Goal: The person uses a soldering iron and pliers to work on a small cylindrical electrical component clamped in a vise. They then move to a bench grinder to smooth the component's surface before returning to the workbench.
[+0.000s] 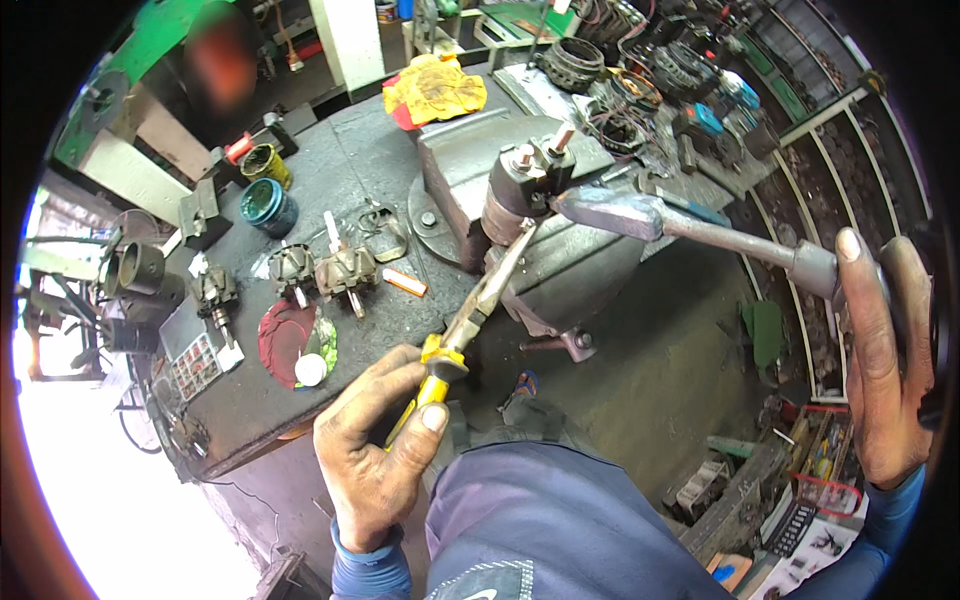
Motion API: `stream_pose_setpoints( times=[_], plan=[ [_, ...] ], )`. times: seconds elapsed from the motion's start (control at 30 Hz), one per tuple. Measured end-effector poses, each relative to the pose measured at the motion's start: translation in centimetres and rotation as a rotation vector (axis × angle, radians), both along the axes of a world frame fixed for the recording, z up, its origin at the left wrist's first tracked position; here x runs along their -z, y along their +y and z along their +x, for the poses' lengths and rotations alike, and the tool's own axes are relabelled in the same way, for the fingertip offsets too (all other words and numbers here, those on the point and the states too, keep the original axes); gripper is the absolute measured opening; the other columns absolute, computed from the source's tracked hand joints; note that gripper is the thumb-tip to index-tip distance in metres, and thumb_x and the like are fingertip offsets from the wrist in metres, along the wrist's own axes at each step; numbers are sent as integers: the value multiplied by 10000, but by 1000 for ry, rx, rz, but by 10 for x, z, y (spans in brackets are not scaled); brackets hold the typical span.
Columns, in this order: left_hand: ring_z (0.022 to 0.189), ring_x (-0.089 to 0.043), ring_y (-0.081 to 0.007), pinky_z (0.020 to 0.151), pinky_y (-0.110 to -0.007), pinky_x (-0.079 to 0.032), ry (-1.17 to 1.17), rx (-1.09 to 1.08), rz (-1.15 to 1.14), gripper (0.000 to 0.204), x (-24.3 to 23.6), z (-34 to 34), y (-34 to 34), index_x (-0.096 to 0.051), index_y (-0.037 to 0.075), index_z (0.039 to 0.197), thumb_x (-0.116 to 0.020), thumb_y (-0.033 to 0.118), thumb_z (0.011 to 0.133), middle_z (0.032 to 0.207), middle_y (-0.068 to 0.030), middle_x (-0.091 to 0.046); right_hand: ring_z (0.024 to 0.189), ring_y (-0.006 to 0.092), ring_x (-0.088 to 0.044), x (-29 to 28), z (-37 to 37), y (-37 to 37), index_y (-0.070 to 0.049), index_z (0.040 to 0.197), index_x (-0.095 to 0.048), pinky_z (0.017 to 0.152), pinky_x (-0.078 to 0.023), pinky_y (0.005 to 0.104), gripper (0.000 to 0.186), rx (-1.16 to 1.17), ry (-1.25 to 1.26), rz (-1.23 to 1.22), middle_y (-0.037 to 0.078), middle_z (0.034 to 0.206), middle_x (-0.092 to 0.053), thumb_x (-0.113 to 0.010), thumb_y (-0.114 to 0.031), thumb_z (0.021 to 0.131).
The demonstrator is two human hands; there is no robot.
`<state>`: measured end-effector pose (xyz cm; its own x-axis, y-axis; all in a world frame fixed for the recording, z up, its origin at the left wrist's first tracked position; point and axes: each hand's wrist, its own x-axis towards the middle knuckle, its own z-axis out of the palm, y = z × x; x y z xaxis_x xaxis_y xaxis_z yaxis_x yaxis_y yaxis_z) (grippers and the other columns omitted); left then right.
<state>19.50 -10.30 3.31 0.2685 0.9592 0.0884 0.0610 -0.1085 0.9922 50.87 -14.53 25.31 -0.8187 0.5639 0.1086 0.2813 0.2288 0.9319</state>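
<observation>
My left hand (375, 440) grips yellow-handled long-nose pliers (482, 305), whose tips meet the lower side of a dark cylindrical solenoid (508, 208). That solenoid stands upright with two copper-coloured studs on top, next to the jaws of a big grey bench vise (460, 160). From the right, my right hand (885, 350) holds the handle of a large soldering iron (720, 237), its fingers partly hidden at the picture's rim. The iron's wedge-shaped head points left, its tip at the solenoid's side; whether it touches is hard to see.
Several rotors (345, 270) lie on the dark workbench (340, 170) at left, near a blue tin (268, 205), a yellow tin (266, 165) and a maroon cloth (283, 340). A yellow rag (435, 90) sits behind the vise. Alternator parts (570, 65) crowd the back right.
</observation>
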Motion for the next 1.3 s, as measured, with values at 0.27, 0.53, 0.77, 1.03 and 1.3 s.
stream_pose_setpoints(
  times=[0.27,0.53,0.77,1.03,1.3],
  plan=[
    [1020,-694,-273,929,-358,-524,-36,26,-10,388,2,-4,8,-717,-81,1075,-809,213,838,1131,-232,-717,1190,259,-488,10,-13,-49,-72,1298,-627,1029,-370,383,306,594,249,-147,124,1291,-513,-592,-138,1001],
    [978,-701,-273,877,-353,-540,-14,252,33,349,2,-17,37,-710,-81,1055,-800,169,829,1093,-234,-716,1344,338,-535,13,-26,-62,-25,1443,-570,1142,-433,392,649,810,569,-282,206,1458,-523,-699,146,830],
    [966,-706,-273,869,-355,-545,-34,276,39,339,7,-14,41,-710,-77,1062,-793,164,839,1087,-234,-720,1260,325,-603,15,-26,-67,-80,1377,-657,1079,-477,389,617,731,369,-190,198,1406,-597,-737,139,805],
    [957,-701,-263,859,-345,-549,-43,246,13,353,7,-10,39,-708,-84,1064,-798,173,839,1082,-237,-718,1284,329,-592,9,-23,-74,-61,1420,-602,1122,-462,393,645,790,273,-250,204,1438,-565,-720,135,817],
    [957,-698,-255,861,-345,-545,-29,215,5,367,5,-9,36,-712,-88,1068,-799,183,836,1080,-228,-722,1289,349,-587,17,-22,-64,8,1405,-587,1085,-512,416,566,793,795,-299,241,1445,-523,-680,111,856]
  ],
)
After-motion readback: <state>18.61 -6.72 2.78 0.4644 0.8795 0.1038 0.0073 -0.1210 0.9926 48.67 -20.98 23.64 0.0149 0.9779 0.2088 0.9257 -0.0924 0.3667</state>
